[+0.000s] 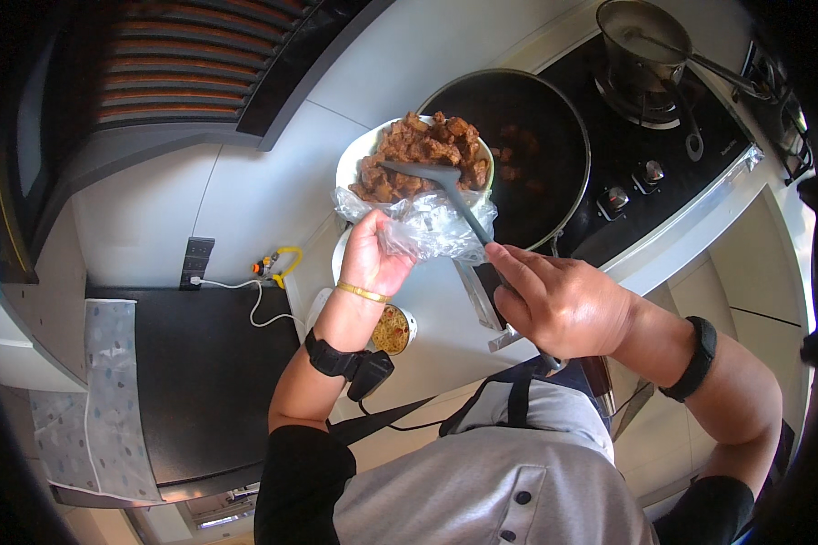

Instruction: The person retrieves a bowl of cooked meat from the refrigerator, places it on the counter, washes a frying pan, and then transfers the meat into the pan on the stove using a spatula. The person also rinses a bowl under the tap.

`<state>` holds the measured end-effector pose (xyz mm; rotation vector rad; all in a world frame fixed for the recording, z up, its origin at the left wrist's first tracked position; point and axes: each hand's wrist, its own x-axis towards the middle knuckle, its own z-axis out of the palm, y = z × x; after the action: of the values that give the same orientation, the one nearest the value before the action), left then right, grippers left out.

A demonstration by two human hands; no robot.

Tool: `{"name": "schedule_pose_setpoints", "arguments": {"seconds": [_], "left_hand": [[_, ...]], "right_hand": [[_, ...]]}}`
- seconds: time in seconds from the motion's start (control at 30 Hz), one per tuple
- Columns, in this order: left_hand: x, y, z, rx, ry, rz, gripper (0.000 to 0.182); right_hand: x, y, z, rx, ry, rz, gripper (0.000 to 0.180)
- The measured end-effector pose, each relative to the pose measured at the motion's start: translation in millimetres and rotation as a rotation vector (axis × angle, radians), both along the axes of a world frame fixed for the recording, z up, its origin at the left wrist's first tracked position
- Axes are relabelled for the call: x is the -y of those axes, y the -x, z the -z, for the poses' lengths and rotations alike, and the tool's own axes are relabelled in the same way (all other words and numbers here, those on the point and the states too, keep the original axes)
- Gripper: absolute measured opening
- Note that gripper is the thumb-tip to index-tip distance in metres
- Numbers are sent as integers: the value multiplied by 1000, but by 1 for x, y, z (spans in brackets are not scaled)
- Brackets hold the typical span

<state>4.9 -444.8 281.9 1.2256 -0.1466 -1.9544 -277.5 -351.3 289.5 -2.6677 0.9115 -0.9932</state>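
Observation:
My left hand (375, 255) grips a white bowl (345, 163) at its near side, through a crumpled clear plastic bag (426, 225). Brown chunks of cooked meat (419, 146) are heaped in the bowl. In my right hand (559, 300) is the handle of a grey spatula (467, 208), and its blade rests against the meat. The bowl is held up at the left side of a large dark wok (545, 184), overlapping its rim. Several brown pieces (511, 153) lie in the wok.
On the black gas hob (589, 235), a saucepan (644, 44) with a utensil in it stands at upper right. A round container of yellow food (392, 330) sits on the white counter (443, 340) beside my left forearm. A range hood (177, 75) overhangs upper left; a white cable (255, 306) runs from a socket (196, 262).

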Motion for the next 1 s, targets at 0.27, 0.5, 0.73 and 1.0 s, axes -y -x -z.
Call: {"name": "schedule_pose_setpoints", "arguments": {"seconds": [0.27, 0.5, 0.73, 1.0], "left_hand": [[6, 0, -2, 118, 36, 51, 45], [8, 5, -18, 226, 47, 129, 46], [10, 0, -21, 230, 45, 174, 46], [12, -4, -24, 241, -4, 210, 34]], "right_hand": [[15, 4, 2, 52, -12, 10, 13], [23, 17, 7, 117, -53, 10, 14], [27, 28, 8, 219, -90, 2, 18], [24, 38, 0, 315, -94, 37, 21]]}}
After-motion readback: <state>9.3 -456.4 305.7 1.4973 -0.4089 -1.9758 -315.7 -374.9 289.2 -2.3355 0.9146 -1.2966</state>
